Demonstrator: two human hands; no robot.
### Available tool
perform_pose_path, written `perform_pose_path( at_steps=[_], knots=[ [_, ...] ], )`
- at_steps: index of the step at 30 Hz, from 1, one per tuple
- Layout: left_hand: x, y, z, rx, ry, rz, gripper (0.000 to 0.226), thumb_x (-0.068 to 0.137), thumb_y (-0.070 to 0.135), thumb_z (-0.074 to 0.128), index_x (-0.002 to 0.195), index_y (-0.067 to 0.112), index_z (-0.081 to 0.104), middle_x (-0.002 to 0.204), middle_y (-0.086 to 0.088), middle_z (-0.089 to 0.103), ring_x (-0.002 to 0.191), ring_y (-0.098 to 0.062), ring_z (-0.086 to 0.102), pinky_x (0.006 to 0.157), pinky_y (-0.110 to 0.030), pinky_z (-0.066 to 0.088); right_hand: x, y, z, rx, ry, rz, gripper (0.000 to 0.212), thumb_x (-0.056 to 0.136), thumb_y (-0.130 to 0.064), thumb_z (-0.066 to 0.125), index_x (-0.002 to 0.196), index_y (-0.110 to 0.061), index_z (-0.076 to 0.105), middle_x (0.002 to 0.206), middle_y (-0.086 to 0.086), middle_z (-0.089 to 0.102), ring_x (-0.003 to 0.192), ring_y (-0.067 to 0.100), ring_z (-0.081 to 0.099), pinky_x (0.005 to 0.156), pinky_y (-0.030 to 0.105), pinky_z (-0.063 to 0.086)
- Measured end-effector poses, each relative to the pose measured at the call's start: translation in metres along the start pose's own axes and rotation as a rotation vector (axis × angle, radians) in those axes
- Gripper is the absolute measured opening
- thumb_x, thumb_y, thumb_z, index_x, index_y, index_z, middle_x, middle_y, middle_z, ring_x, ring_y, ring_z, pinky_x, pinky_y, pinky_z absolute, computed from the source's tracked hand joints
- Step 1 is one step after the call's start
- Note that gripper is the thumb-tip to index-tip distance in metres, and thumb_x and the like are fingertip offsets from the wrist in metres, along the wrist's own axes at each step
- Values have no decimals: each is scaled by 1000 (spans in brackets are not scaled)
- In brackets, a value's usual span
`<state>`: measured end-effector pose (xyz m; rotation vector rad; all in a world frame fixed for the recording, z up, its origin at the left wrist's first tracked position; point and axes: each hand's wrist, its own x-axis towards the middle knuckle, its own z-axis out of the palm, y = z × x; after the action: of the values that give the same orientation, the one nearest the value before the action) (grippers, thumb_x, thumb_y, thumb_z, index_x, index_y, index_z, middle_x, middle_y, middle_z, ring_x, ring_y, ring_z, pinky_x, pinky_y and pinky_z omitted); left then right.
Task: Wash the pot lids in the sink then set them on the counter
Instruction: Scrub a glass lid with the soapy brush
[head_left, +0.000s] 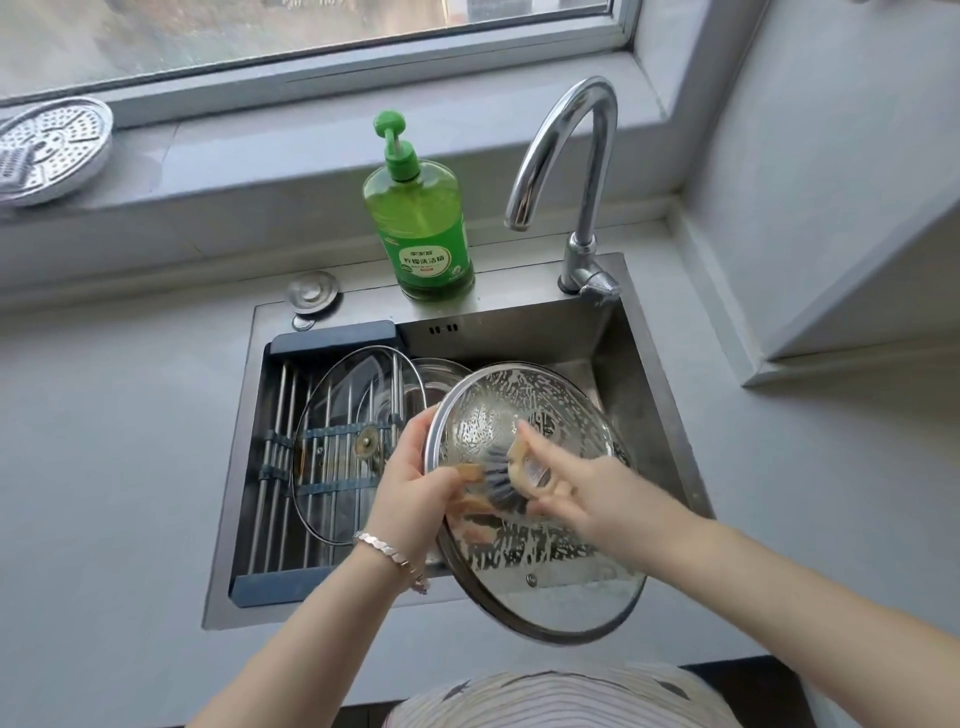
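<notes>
Glass lid, steel-rimmed, tilted, streaked with white suds.

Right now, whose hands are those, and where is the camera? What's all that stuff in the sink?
No machine here: these are a person's two hands, seen from a camera worn on their head, looking down. The left hand holds a soapy glass lid by its rim, tilted over the sink. The right hand holds a brush against it. A second glass lid lies on a rack inside the sink. Behind stand a green soap bottle and the tap.
</notes>
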<state>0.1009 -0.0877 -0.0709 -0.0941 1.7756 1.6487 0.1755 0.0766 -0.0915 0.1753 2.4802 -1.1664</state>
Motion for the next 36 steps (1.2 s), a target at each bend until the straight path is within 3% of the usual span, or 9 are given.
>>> perform_pose_path(
  at_steps=[4,7,11,18,21,25,30,33,36],
  knots=[
    [0,-2,-3,-94,-76,-73,72,79,-23,28,125,30,44,118,-26,57,82,-42,67,43,-37,55,10,31,-30,-171,225,214,56,92,-42,51,143,-44,28,98,7,68,85,25,59,75,36,45],
    [-1,-2,-1,-128,-116,-122,77,78,-24,27,126,35,40,102,-21,67,81,-44,67,46,-38,57,9,29,-19,-155,224,119,52,96,-29,50,144,-37,30,83,5,56,75,23,50,68,33,39],
    [-4,0,4,-133,-121,-111,76,78,-25,26,112,41,45,106,-25,64,74,-42,68,43,-32,54,10,36,-14,-146,161,60,54,98,-14,43,147,-25,25,97,12,57,84,25,54,76,31,42],
    [-3,-7,-3,-174,-35,-38,80,77,-27,26,110,43,46,124,-28,51,102,-48,58,50,-29,55,4,44,-16,-101,216,103,43,98,-26,44,135,-48,40,96,7,65,69,22,53,71,34,45],
    [-2,-11,-4,-188,-35,-30,82,75,-28,26,114,42,46,124,-28,50,104,-49,56,47,-29,54,2,36,-13,-150,244,155,41,98,-22,42,133,-44,46,83,8,64,62,20,49,56,24,40],
    [-3,-15,-2,-128,-44,-18,83,71,-22,38,132,33,38,119,-23,54,88,-32,64,49,-25,53,-16,-7,7,4,43,-83,45,96,-13,43,131,-41,47,57,-11,53,40,6,38,44,16,30],
    [-9,-12,1,-198,-167,-95,82,70,-25,31,118,41,42,113,-30,60,97,-48,61,45,-30,53,13,9,-21,52,286,80,42,95,-12,44,131,-30,52,113,6,69,93,16,66,86,31,51],
    [-7,-13,-1,-221,-166,-92,83,72,-28,26,118,39,46,116,-24,60,98,-47,62,45,-34,54,3,-19,1,114,171,-97,45,96,-9,43,134,-34,43,81,-2,70,50,4,55,50,19,45],
    [-10,-11,-7,-252,-200,-128,83,59,-16,37,118,41,46,113,-26,62,95,-48,62,46,-37,54,10,-11,-4,98,221,-108,46,96,-8,42,134,-34,41,82,0,72,53,5,57,53,25,49]
  ],
)
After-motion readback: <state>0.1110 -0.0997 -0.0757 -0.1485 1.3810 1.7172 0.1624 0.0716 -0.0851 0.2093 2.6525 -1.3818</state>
